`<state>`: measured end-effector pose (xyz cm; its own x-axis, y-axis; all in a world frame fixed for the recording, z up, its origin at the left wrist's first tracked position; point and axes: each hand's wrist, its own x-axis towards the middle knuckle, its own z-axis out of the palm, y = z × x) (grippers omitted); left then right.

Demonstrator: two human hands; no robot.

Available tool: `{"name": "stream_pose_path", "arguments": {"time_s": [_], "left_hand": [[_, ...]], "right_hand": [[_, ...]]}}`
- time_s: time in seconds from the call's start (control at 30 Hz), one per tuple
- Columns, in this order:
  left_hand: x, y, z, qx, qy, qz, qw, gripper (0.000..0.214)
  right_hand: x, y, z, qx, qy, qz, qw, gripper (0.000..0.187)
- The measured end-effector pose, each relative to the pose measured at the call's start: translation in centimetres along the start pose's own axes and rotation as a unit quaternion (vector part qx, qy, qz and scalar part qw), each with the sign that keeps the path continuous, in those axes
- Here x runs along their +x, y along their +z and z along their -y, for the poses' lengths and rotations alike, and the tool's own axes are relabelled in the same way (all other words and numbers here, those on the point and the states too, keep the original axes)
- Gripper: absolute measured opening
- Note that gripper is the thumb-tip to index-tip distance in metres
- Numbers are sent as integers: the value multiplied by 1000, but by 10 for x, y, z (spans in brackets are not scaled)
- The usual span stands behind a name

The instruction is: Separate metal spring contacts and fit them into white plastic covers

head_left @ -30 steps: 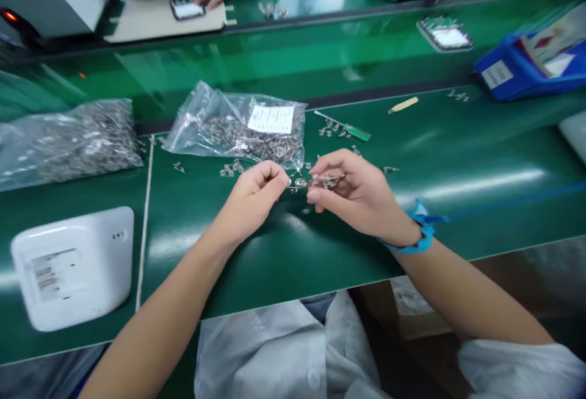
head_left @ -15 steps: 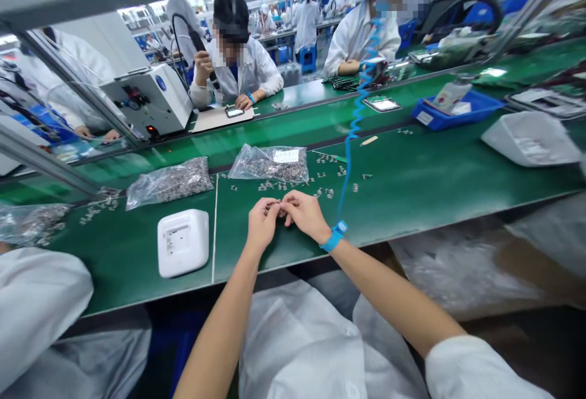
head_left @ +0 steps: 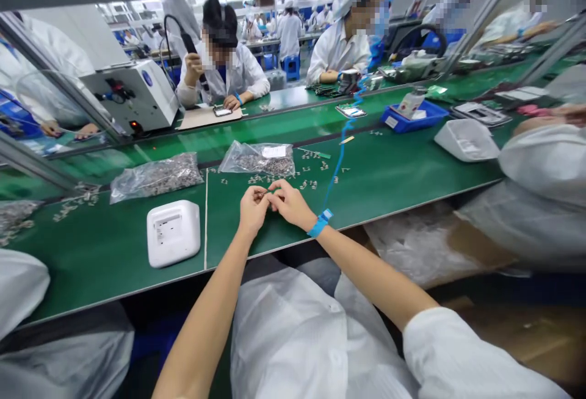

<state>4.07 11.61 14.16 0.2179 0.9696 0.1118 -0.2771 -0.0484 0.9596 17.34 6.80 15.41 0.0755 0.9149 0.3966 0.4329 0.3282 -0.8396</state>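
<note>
My left hand [head_left: 252, 211] and my right hand [head_left: 293, 205] meet fingertip to fingertip just above the green bench. Both are closed in a pinch around a small metal part [head_left: 264, 193], mostly hidden by the fingers. A blue wrist strap [head_left: 320, 223] with a coiled blue cord [head_left: 341, 158] circles my right wrist. Just beyond my hands, loose small metal parts [head_left: 309, 185] lie scattered. Behind them rests a clear plastic bag [head_left: 256, 160] full of similar parts, with a white label on it.
To the left are a white plastic housing [head_left: 174, 255] and a second bag of parts [head_left: 158, 178]. A blue tray [head_left: 425, 119] holding a bottle and a white scoop-shaped bin [head_left: 467, 143] sit right. Co-workers flank the bench and sit opposite, near a boxy machine [head_left: 153, 97].
The view has swung right, showing a co-worker's arm at the right. My hands stay together, with the fingers slightly shifted around the small part.
</note>
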Motion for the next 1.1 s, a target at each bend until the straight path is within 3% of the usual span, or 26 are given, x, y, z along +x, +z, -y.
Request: {"name": "stream_pose_path", "arguments": {"time_s": [0.13,0.27,0.3,0.37,0.43,0.5,0.57,0.67,0.87,0.93,1.0,1.1], "left_hand": [[-4,5,2,-27,-41,-95,994,44],[-18,0,1,-132,-107,-78,982,42],[-22,-4,0,-110,-90,-70,987,42],[-31,-13,-4,29,-6,-43,999,36],[-38,-22,-8,184,80,9,980,24],[-41,-28,-10,258,130,36,957,16],[-42,-30,-11,292,158,40,942,14],[-43,-26,-10,319,156,71,932,18],[-45,-14,-13,242,118,23,963,21],[-45,-11,-11,219,126,-10,968,19],[-45,-8,-9,184,110,-38,976,19],[-45,-7,-7,158,96,-55,981,18]], "right_hand": [[-6,12,5,25,24,-38,999,20],[-13,20,8,59,90,-96,990,10],[-14,19,9,71,109,-89,987,10],[-14,15,11,126,151,-57,979,13],[-14,7,14,181,182,-12,966,12],[-14,-1,14,205,190,36,960,8],[-16,-9,13,227,181,54,956,7],[-20,-16,11,237,185,25,953,9],[-27,-22,5,315,231,37,920,6],[-27,-24,5,287,228,46,929,10],[-27,-26,6,209,203,52,955,15],[-27,-28,5,47,93,34,994,23]]}}
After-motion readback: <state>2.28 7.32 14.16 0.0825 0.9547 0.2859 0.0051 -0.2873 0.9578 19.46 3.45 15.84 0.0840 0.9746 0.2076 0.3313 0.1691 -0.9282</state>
